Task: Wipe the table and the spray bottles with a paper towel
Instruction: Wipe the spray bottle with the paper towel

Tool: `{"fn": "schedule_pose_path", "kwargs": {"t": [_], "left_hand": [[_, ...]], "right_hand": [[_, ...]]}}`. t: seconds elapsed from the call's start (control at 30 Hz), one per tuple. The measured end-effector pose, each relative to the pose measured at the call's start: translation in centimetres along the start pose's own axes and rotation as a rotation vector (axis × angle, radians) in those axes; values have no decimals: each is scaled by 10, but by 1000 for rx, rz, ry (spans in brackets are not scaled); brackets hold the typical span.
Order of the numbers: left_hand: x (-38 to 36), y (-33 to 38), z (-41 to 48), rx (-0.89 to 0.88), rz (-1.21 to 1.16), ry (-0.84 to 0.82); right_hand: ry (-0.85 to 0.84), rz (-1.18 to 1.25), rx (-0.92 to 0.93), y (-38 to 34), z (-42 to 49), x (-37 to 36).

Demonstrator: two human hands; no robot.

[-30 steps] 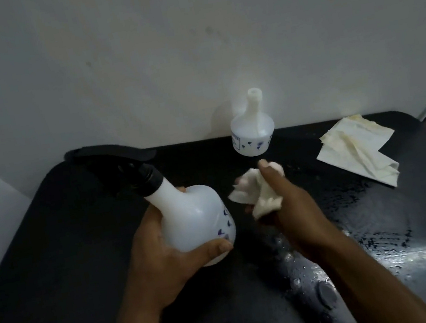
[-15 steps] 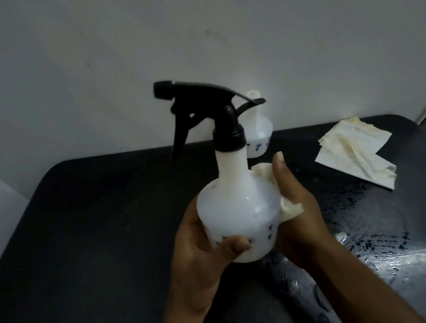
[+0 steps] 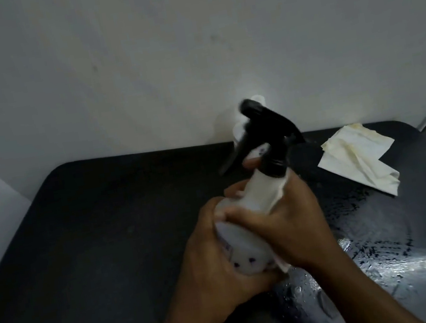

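A white spray bottle (image 3: 252, 250) with a black trigger head (image 3: 266, 135) is held above the black table (image 3: 94, 251), tilted away from me. My left hand (image 3: 213, 271) grips its base from the left. My right hand (image 3: 287, 222) presses a crumpled paper towel (image 3: 276, 195) against the bottle's shoulder and right side. A second white bottle (image 3: 238, 128) without a spray head stands at the back by the wall, mostly hidden behind the trigger head.
A folded, stained paper towel (image 3: 360, 156) lies at the back right of the table. Water drops and a wet sheen (image 3: 385, 253) cover the table's right part. A wall stands right behind the table.
The bottle went from tilted left to upright, and is now tipped away from me, lower over the table. My right hand with the towel has come onto its side and over its top.
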State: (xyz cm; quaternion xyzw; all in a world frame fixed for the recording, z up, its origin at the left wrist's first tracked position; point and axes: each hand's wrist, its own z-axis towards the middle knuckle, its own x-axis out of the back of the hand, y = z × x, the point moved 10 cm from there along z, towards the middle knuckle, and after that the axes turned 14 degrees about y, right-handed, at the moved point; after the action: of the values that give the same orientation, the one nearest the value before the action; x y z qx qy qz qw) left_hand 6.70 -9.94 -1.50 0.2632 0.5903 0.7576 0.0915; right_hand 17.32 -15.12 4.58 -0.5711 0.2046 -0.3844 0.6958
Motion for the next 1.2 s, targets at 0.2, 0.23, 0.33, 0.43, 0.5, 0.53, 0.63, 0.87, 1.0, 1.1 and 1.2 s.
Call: {"fn": "schedule_pose_path", "kwargs": {"t": [0.2,0.23,0.33,0.43,0.5,0.53,0.63,0.87,1.0,1.1,1.2], "left_hand": [[-8,1,-11,-9,2,-155],[-8,2,-12,-15,3,-163],[-12,5,-11,-23,12,-165],[-11,5,-9,-45,40,-119],[-8,0,-9,-38,58,-81],[-7,-3,-9,-30,76,-71],[-12,-4,-10,-80,163,-97],[-24,3,-13,-109,216,-122],[-16,0,-11,-65,224,-191],[-23,-4,-23,-90,309,-282],[-26,-5,-29,-136,411,-321]], "right_hand": [[5,241,-130,5,11,5],[15,252,-143,5,12,8],[79,203,-143,5,19,23],[159,332,-217,11,26,36],[209,563,-350,18,33,44],[238,661,-426,23,35,50],[334,813,-632,46,36,67],[281,90,173,-19,27,64],[109,-203,491,-39,18,54],[178,-200,548,-50,21,66],[197,-78,531,-57,22,71]]}}
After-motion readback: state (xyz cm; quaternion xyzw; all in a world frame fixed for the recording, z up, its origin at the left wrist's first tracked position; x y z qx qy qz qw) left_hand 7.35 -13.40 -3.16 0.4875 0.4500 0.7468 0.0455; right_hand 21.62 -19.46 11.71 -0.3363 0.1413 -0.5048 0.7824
